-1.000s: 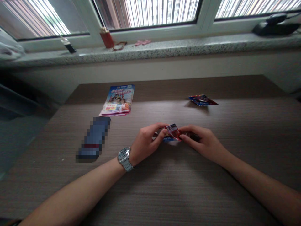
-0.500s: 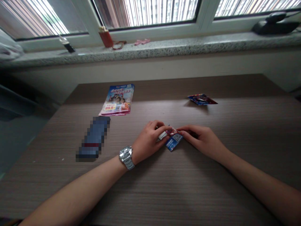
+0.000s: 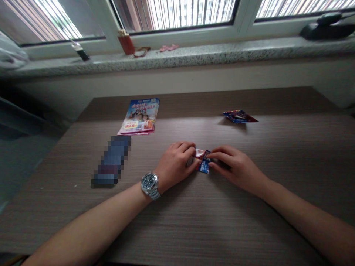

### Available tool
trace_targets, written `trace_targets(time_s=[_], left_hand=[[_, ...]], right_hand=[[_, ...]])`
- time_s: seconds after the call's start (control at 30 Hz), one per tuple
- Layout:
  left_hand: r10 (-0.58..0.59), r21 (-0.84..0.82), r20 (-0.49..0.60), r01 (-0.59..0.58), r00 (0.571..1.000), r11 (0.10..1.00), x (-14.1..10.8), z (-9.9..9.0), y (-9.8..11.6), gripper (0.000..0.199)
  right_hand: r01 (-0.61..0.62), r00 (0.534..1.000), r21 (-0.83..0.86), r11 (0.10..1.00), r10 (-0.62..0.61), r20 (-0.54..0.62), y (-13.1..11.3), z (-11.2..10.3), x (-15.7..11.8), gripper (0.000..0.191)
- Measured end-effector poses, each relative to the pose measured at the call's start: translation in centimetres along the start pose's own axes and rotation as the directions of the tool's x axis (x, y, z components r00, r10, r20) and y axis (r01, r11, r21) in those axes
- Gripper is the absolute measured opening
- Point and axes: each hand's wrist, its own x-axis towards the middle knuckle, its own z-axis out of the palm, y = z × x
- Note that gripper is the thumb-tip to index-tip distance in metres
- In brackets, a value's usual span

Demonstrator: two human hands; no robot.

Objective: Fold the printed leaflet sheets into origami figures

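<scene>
Between my hands, low over the table, is a small folded paper flyer (image 3: 204, 166), blue with white print and some red and white parts. My left hand (image 3: 177, 161), with a silver wristwatch (image 3: 149, 183) on the wrist, closes its thumb and fingers on the flyer's left side and covers part of it. From the right, the index finger and thumb of my right hand (image 3: 234, 162) take the flyer's right edge, a small gap showing between them. Beyond my right hand lies a folded paper piece (image 3: 240, 116) in blue and red, its middle raised in a point.
A stack of printed flyers (image 3: 141, 115) lies at the back left of the table (image 3: 177, 229). Nearer stands out a dark blue, pixelated flat object (image 3: 112, 160). Along the stone windowsill (image 3: 210, 57) sit a red case (image 3: 127, 43), a pink item (image 3: 169, 48) and a black device (image 3: 327, 27).
The flyer has turned between my fingers, and its blue corner now points more straight toward me. My right fingers have shifted their hold and spread slightly. The view has moved a little.
</scene>
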Motion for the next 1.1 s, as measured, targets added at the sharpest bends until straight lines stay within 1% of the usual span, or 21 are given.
trace_targets(time_s=[0.1,0.27,0.5,0.67,0.77,0.93,1.1], left_hand=[[0.000,0.035,0.018,-0.001,1.000,0.999,0.1,-0.1,0.1,0.020],[-0.004,0.059,0.004,0.004,1.000,0.998,0.1,-0.1,0.2,0.023],[-0.044,-0.052,0.009,0.045,0.999,0.998,0.1,0.0,0.3,0.022],[-0.066,-0.143,0.003,0.066,0.998,0.987,0.3,0.2,0.2,0.031],[-0.057,-0.146,0.009,0.058,0.998,0.988,0.4,0.3,0.1,0.037],[-0.037,-0.147,0.014,0.039,0.999,0.988,0.4,0.3,0.2,0.028],[-0.036,-0.153,0.005,0.036,0.999,0.988,0.4,0.3,0.2,0.037]], right_hand=[[0.020,0.999,-0.024,1.000,-0.019,0.032,0.1,0.2,0.0,0.021],[0.022,1.000,-0.037,0.999,-0.021,0.015,0.0,0.2,0.1,0.020],[0.037,0.999,-0.039,0.999,-0.038,-0.005,-0.4,0.7,0.5,0.017],[0.048,0.999,0.005,0.999,-0.048,-0.011,-0.2,1.0,0.5,0.016],[0.041,0.999,0.025,0.999,-0.041,-0.016,-0.2,1.1,0.4,0.014],[0.026,0.999,0.017,1.000,-0.026,-0.028,-0.4,1.2,0.6,0.014],[0.001,0.999,0.021,1.000,0.000,-0.042,-0.8,1.0,0.7,0.019]])
